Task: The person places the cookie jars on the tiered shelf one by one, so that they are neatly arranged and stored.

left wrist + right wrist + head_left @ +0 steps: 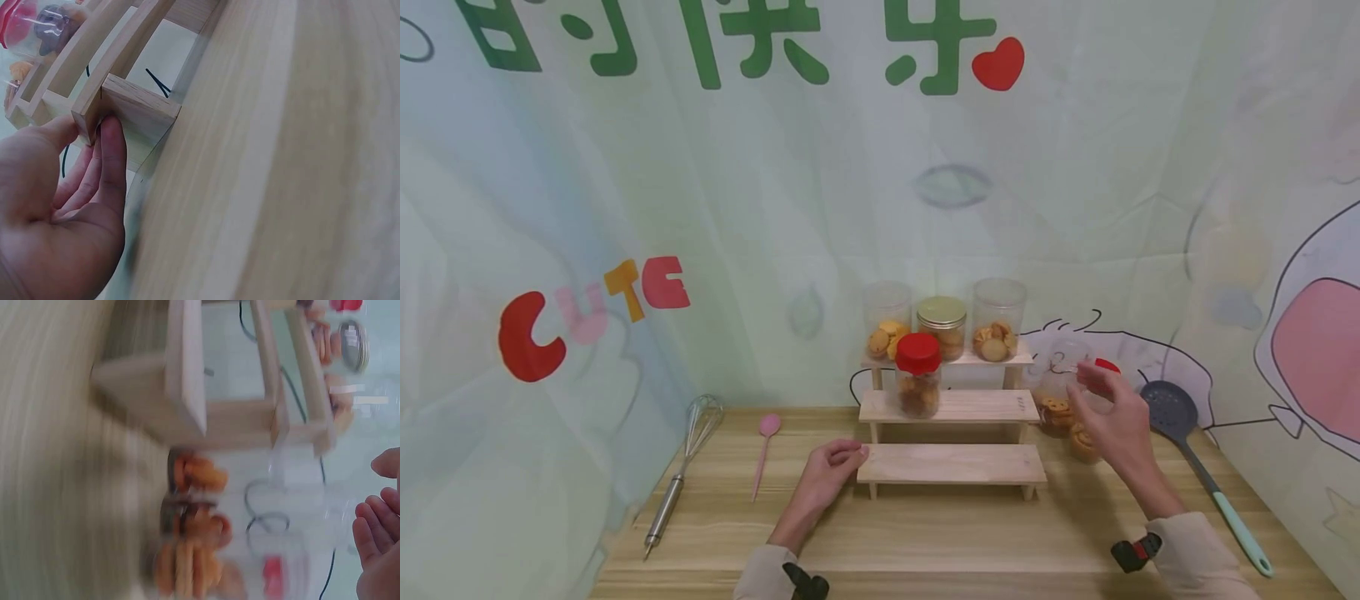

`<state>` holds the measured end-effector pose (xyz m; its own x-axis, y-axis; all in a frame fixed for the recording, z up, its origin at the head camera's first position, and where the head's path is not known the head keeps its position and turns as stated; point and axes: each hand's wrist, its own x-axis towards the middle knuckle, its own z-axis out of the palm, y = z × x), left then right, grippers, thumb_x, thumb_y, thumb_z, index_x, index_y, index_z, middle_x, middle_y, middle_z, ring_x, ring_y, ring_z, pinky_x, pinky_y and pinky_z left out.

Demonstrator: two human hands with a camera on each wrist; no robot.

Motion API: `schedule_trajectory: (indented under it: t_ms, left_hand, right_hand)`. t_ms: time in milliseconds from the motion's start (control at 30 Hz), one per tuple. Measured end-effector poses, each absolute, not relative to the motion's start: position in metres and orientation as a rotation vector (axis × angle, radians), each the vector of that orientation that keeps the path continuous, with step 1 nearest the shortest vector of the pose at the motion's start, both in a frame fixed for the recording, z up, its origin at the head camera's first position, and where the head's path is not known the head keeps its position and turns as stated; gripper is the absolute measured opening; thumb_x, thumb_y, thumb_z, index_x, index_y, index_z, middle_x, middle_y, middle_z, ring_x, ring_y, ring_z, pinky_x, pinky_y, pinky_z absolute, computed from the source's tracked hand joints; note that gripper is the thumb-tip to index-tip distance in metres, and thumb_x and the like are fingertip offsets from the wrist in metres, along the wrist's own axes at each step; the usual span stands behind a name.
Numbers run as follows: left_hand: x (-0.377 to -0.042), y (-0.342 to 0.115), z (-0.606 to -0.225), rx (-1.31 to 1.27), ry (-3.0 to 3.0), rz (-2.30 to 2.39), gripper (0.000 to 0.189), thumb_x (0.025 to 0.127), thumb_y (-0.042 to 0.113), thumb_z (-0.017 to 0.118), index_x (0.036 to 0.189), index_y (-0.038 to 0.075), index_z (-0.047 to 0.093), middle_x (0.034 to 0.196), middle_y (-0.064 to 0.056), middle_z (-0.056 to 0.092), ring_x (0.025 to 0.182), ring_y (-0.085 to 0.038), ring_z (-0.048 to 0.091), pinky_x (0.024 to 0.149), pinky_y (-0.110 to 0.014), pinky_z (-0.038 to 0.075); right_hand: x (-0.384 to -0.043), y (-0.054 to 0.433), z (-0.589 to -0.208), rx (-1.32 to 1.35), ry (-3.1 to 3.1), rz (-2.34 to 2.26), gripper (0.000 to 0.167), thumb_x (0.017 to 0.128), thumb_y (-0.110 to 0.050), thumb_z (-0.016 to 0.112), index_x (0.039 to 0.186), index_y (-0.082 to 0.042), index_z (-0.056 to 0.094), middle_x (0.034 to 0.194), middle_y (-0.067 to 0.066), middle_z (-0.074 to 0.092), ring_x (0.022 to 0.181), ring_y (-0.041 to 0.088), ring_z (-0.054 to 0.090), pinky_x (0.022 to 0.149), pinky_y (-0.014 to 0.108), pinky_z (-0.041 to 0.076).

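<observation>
A three-tier wooden shelf (951,458) stands on the table. At the left end of its lowest step, my left hand (826,479) pinches the board, thumb on top and fingers beneath, as the left wrist view shows. My right hand (1116,425) is raised at the right of the shelf, fingers spread from the thumb and holding nothing. Just beside it stand clear jars of cookies (1056,414), partly hidden behind the hand. On the middle step sits a red-lidded jar (917,387). The top step carries a gold-lidded jar (942,321) between two taller clear jars.
At the left lie a whisk (679,483) and a pink spoon (763,450). A grey slotted skimmer (1170,408) with a mint handle lies at the right edge. Behind everything hangs a printed cloth (850,183).
</observation>
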<state>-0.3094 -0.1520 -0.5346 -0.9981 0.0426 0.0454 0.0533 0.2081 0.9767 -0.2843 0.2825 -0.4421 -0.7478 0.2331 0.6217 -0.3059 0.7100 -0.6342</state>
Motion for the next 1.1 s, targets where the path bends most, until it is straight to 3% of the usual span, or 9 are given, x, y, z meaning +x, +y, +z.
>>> schedule_trajectory:
  t_ms: [233, 367, 467, 833, 1100]
  left_hand:
    - [-0.31, -0.15, -0.536, -0.054, -2.416, -1.963, 0.032, 0.103, 0.021, 0.076, 0.122, -0.006, 0.073, 0.111, -0.02, 0.081, 0.096, -0.013, 0.073, 0.079, -0.02, 0.055]
    - [-0.31, -0.151, -0.537, -0.046, -2.415, -1.96, 0.032, 0.103, 0.02, 0.076, 0.122, -0.005, 0.073, 0.112, -0.02, 0.081, 0.099, -0.016, 0.075, 0.079, -0.02, 0.055]
    - [-0.31, -0.152, -0.537, -0.043, -2.407, -1.968, 0.032, 0.103, 0.02, 0.076, 0.122, -0.006, 0.073, 0.113, -0.021, 0.081, 0.101, -0.02, 0.075, 0.079, -0.02, 0.055]
    - [-0.31, -0.152, -0.536, -0.058, -2.426, -1.97, 0.036, 0.104, 0.023, 0.075, 0.124, -0.006, 0.073, 0.116, -0.021, 0.08, 0.102, -0.018, 0.075, 0.08, -0.02, 0.056]
    - [-0.309, -0.152, -0.536, -0.068, -2.429, -1.948, 0.035, 0.103, 0.023, 0.076, 0.124, -0.005, 0.073, 0.117, -0.022, 0.08, 0.107, -0.024, 0.076, 0.081, -0.021, 0.056]
  right_hand:
    - [-0.281, 0.313, -0.457, -0.106, -2.21, 0.994, 0.048, 0.097, -0.021, 0.084, 0.135, 0.003, 0.067, 0.135, 0.024, 0.07, 0.125, 0.039, 0.065, 0.096, 0.001, 0.035]
    - [-0.279, 0.322, -0.464, -0.169, -2.32, 1.004, 0.064, 0.099, -0.034, 0.082, 0.145, 0.003, 0.059, 0.145, 0.027, 0.061, 0.134, 0.044, 0.056, 0.112, 0.039, 0.051]
    - [-0.28, 0.325, -0.47, -0.186, -2.395, 1.028, 0.075, 0.097, -0.038, 0.083, 0.152, 0.005, 0.053, 0.15, 0.032, 0.055, 0.138, 0.049, 0.05, 0.112, 0.069, 0.046]
    - [-0.286, 0.326, -0.481, -0.226, -2.528, 1.053, 0.087, 0.098, -0.038, 0.082, 0.157, 0.01, 0.041, 0.153, 0.039, 0.048, 0.137, 0.056, 0.049, 0.112, 0.072, 0.045]
    - [-0.285, 0.325, -0.481, -0.255, -2.5, 1.091, 0.085, 0.097, -0.036, 0.083, 0.156, 0.011, 0.043, 0.152, 0.04, 0.051, 0.137, 0.056, 0.052, 0.113, 0.07, 0.046]
